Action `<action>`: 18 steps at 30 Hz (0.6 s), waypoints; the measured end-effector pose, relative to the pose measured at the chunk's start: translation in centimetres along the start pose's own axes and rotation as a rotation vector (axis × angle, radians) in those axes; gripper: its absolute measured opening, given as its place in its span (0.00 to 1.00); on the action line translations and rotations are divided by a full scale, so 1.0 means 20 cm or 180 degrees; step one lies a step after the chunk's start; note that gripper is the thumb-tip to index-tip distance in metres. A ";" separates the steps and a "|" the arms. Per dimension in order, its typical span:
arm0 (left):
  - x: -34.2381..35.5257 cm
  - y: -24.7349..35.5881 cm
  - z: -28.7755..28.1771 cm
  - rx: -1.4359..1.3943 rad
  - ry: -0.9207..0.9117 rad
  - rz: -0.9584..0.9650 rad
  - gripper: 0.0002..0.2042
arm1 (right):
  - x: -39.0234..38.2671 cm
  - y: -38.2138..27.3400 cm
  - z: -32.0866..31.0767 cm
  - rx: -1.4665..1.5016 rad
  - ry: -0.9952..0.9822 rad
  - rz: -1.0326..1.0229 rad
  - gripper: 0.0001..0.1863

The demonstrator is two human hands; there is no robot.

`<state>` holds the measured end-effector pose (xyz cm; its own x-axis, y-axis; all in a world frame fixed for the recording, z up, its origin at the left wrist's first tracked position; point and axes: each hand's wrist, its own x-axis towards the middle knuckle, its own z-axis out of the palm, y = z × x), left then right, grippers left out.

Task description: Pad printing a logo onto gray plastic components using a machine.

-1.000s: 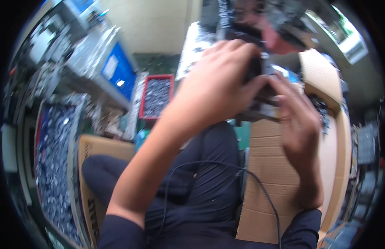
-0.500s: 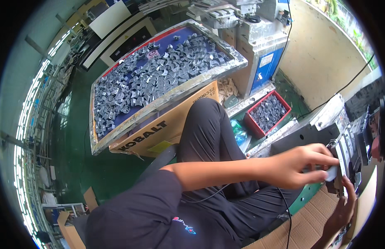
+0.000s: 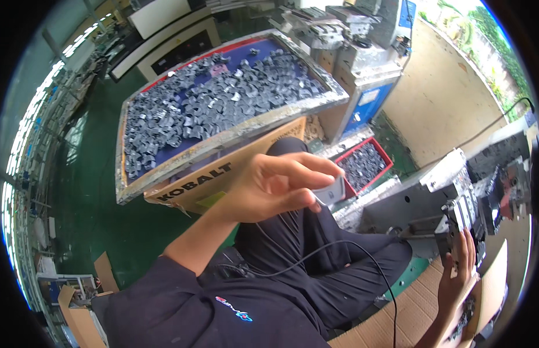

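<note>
My left hand [image 3: 284, 188] is raised over my legs, holding a small, pale grey curved piece [image 3: 332, 191] between thumb and fingers. My right hand [image 3: 458, 267] is at the lower right, its fingers stretched upward and resting against a dark metal machine fixture [image 3: 458, 214], thumb apart. The fixture has light metal strips and dark blocks; its far side is partly hidden.
A large framed tray [image 3: 334, 93] of small grey pieces rests beside a printed cardboard box [image 3: 234, 159]. A red bin [image 3: 385, 156] of similar pieces stands past my knees, near a blue-and-grey machine [image 3: 368, 107]. Cardboard [image 3: 397, 325] lies at my right; cables cross my lap.
My left hand has moved left, away from the fixture, with the pale piece in it. My right hand stays at the fixture. The view has swung left since one second ago.
</note>
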<state>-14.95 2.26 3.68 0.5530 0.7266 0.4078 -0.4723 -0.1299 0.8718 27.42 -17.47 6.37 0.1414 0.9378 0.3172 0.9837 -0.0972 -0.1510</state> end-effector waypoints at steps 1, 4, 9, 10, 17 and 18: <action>0.00 0.01 0.00 -0.0098 -0.0020 -0.0008 0.14 | 0.00 0.01 0.01 -0.0009 0.0078 -0.0065 0.33; 0.00 0.03 0.02 -0.0035 -0.0142 0.0026 0.14 | 0.02 -0.02 0.01 0.0084 0.0136 -0.0197 0.32; -0.02 -0.04 0.12 -0.0348 -0.0316 -0.0172 0.13 | 0.02 0.02 0.02 0.0078 0.0090 -0.0268 0.30; -0.02 -0.06 0.14 -0.0464 -0.0354 -0.0244 0.13 | 0.02 0.03 0.02 0.0089 0.0113 -0.0321 0.29; -0.06 -0.15 0.30 -0.1112 -0.0479 -0.0783 0.14 | 0.03 0.06 0.03 0.0155 0.0129 -0.0467 0.28; -0.06 -0.16 0.31 -0.1164 -0.0493 -0.0869 0.15 | 0.03 0.06 0.03 0.0139 0.0124 -0.0475 0.28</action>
<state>-9.89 -2.43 1.99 0.7731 0.5884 0.2371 -0.4906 0.3176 0.8114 28.63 -16.75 5.85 -0.0009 0.9270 0.3750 0.9885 0.0576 -0.1398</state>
